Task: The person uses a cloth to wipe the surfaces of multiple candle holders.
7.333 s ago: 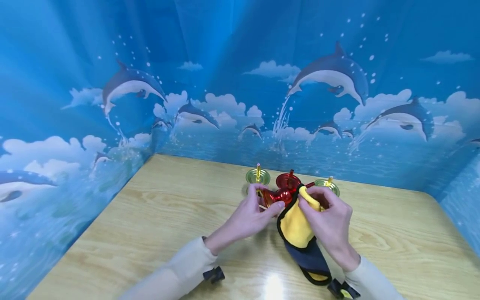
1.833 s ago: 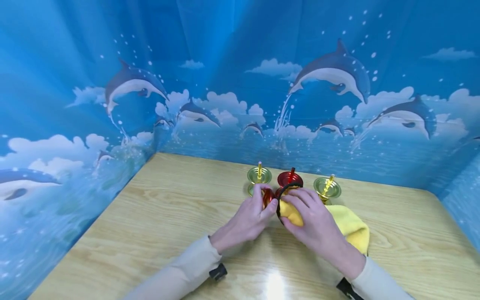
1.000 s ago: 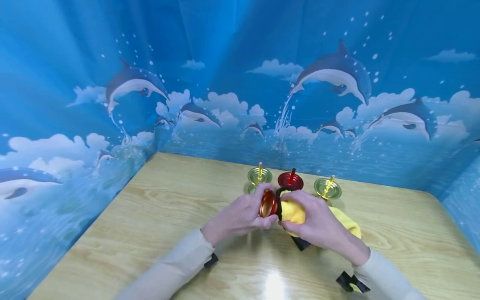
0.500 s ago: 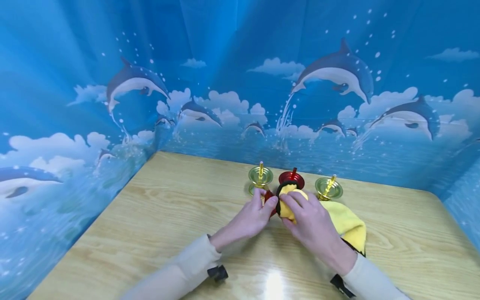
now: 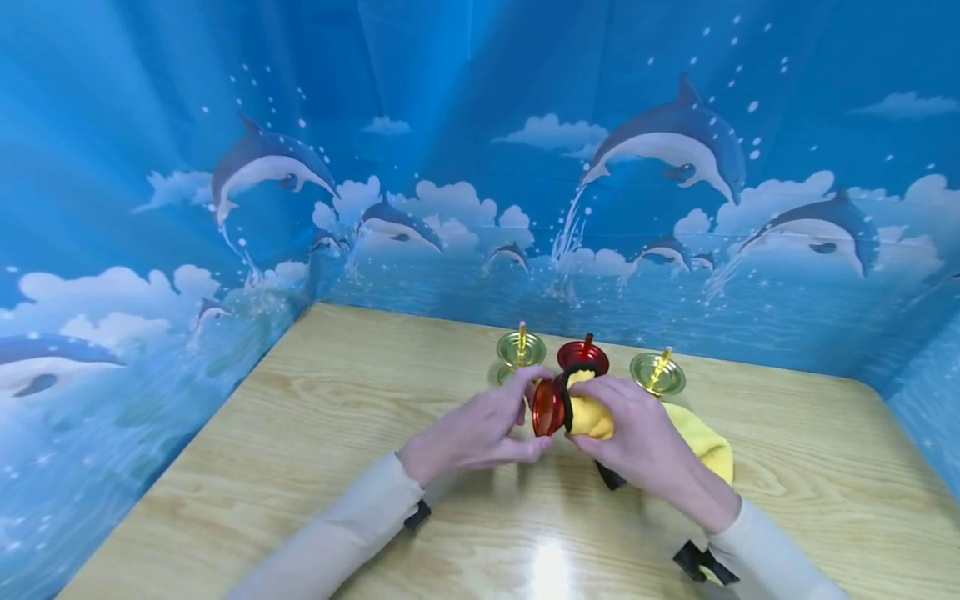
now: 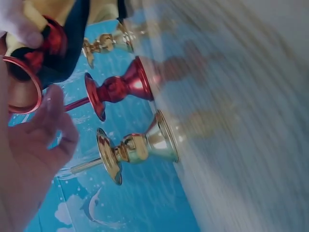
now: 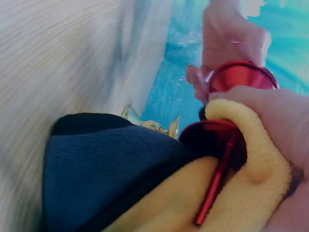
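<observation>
A red metallic candlestick [image 5: 548,408] is held on its side above the table, the hollow of its flared base turned toward my left hand [image 5: 480,429]. Thumb and fingers of that hand hold the base's rim from below and above. My right hand [image 5: 648,433] grips the other end through a cloth [image 5: 592,418], yellow on one face and dark navy on the other, with black edging. In the right wrist view, the candlestick's thin red spike [image 7: 215,186] and dish lie in the fold of the yellow side. Part of the cloth hangs below the right hand, its navy face [image 7: 106,159] outward.
Behind the hands, three candlesticks stand upright in a row: a gold one [image 5: 521,350] at left, a red one [image 5: 582,358] in the middle and a gold one [image 5: 657,375] at right. A blue dolphin curtain [image 5: 450,200] borders the wooden table [image 5: 300,433] at back and sides.
Earlier, the right hand pinched the cloth's edge near the candlestick; now it grips the candlestick through the cloth. In the last half second the left hand's hold widened and the base turned.
</observation>
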A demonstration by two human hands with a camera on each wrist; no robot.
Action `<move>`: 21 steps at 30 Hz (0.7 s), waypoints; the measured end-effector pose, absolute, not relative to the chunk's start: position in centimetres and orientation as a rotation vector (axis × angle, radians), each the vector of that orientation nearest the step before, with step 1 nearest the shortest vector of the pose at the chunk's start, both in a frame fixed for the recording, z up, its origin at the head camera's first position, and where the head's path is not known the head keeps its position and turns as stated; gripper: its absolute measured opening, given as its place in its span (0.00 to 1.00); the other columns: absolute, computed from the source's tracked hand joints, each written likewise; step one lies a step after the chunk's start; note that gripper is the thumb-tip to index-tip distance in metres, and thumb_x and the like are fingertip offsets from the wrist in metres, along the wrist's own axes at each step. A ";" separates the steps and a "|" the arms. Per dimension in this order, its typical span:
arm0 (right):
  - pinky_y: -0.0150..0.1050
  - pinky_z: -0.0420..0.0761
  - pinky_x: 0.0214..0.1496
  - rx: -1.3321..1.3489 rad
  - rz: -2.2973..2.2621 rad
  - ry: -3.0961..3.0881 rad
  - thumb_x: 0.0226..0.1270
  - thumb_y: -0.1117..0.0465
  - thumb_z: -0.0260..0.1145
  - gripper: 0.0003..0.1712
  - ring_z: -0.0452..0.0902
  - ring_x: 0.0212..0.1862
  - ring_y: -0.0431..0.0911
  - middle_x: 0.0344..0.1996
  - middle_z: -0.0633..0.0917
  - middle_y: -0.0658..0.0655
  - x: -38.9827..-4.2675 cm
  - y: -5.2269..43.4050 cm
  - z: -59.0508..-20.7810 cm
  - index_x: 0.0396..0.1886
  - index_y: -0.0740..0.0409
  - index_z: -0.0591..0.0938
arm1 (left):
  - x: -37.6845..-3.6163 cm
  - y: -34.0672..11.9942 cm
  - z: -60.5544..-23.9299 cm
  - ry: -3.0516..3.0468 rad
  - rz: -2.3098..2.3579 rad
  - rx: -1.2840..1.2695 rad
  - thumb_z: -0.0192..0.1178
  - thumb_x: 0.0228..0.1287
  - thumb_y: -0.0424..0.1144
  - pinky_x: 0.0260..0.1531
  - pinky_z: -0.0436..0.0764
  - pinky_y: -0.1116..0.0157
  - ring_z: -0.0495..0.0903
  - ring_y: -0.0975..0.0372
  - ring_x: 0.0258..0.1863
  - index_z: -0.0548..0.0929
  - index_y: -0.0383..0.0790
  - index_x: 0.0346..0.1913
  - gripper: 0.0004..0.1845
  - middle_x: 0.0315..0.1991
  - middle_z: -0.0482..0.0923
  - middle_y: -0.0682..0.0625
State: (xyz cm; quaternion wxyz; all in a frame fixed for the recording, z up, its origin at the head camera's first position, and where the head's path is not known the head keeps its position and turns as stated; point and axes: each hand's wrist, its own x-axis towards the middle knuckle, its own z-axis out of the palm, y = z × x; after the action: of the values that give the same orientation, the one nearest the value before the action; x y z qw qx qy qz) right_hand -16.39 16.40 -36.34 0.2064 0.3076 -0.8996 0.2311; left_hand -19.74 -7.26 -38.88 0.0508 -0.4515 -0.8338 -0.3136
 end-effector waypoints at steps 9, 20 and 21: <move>0.40 0.85 0.43 0.848 0.673 -2.538 0.43 0.64 0.85 0.31 0.82 0.46 0.45 0.46 0.88 0.52 -15.6 15.7 -36.0 0.50 0.58 0.84 | -19.6 -6.7 -39.5 -2.367 -0.825 -1.356 0.66 0.67 0.48 0.35 0.82 0.76 0.82 0.64 0.31 0.56 0.35 0.67 0.38 0.40 0.82 0.46; 0.51 0.85 0.48 0.811 0.403 -2.300 0.35 0.65 0.87 0.34 0.81 0.46 0.57 0.43 0.87 0.57 -15.5 15.1 -36.1 0.48 0.58 0.84 | -18.2 -4.8 -38.3 -2.546 -1.516 -0.889 0.36 0.71 0.75 0.23 0.77 0.71 0.73 0.70 0.23 0.60 0.37 0.64 0.43 0.30 0.77 0.50; 0.52 0.85 0.48 0.816 0.383 -2.282 0.35 0.64 0.88 0.34 0.81 0.46 0.58 0.43 0.87 0.57 -15.6 15.0 -36.1 0.48 0.58 0.85 | -18.0 -4.7 -38.2 -2.564 -1.558 -0.826 0.36 0.70 0.76 0.24 0.77 0.70 0.73 0.69 0.24 0.61 0.37 0.64 0.44 0.30 0.76 0.49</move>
State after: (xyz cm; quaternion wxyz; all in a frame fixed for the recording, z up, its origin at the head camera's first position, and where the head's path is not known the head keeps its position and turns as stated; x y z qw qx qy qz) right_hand -15.56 15.05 -36.12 0.3372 0.3129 -0.8757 0.1470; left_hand -18.04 -4.73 -38.22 0.0148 -0.2653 -0.8239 -0.5006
